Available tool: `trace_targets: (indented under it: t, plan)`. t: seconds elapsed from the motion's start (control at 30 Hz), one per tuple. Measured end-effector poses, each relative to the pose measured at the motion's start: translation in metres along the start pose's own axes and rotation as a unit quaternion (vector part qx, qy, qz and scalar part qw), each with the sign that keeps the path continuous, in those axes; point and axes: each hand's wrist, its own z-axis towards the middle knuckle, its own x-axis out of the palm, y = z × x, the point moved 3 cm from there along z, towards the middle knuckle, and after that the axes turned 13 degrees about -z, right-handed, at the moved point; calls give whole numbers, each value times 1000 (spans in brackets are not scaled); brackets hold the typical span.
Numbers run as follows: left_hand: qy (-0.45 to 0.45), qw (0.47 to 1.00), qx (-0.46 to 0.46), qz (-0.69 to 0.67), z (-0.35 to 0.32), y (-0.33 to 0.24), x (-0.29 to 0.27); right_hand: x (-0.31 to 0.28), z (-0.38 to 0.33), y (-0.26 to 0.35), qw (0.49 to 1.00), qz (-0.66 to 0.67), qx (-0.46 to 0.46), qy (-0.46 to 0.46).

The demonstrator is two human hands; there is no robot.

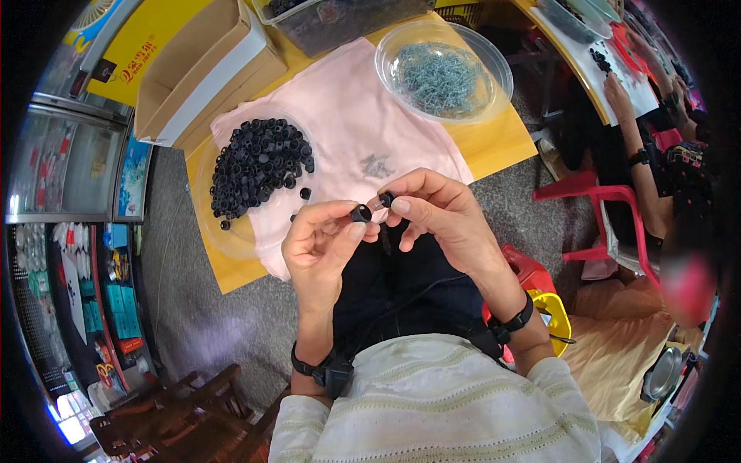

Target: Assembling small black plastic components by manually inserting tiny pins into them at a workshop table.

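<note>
My left hand (318,243) pinches a small round black plastic cap (360,213) between thumb and fingertips, its hollow end showing. Close beside it, my right hand (451,224) is closed on a second small black part (387,199). A thin, pale shiny bit shows between the two parts; whether it joins them I cannot tell. Both hands are above the near edge of a pink cloth (340,100). Left of them lies a heap of similar black caps (262,162) on a clear plastic tray. A few small metal pieces (377,165) rest on the cloth just beyond my fingers.
A clear bowl (502,73) of thin metal pieces stands at the far right of the yellow table (505,143). An open cardboard box (204,69) and a grey bin (332,27) stand behind. At right, people work at another table beside a red stool (594,185).
</note>
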Motion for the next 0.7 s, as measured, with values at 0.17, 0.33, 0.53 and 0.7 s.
trace_targets:
  t: [0.17, 0.33, 0.53, 0.7]
  plan:
    - [-31, 999, -5, 18, 2, 1, 4, -1, 1, 2, 1000, -2, -6, -1]
    - [-40, 999, -4, 20, 2, 1, 5, -2, 2, -2, 1000, 7, -5, 4]
    - [-30, 999, -4, 32, 3, 0, 7, -1, 0, 2, 1000, -2, -17, -8]
    - [-17, 997, -15, -72, 3, 5, -3, 11, -5, 19, 975, -191, -105, -51]
